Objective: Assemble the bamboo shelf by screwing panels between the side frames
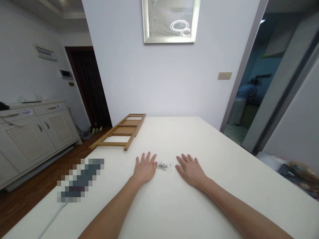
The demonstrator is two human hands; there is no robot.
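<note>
My left hand (145,168) lies palm down on the white table (164,209), fingers spread, holding nothing. Across from it my right hand (190,170) rests flat in the same way, also bare of any object. Between the two sits a small clear bag of screws (163,166), silvery and too small to make out singly. The left thumb is right beside the bag's edge, while the right hand is a little apart from it. Farther back on the left, a folded-flat wooden frame (126,129) with slats and panels lies on the tabletop.
At the left table edge is a blurred-out dark device (83,181) with a white cable (53,217). A wall (169,83) stands behind the table. Bags and cloth (294,172) lie at the right. Another person (245,94) is beyond the doorway.
</note>
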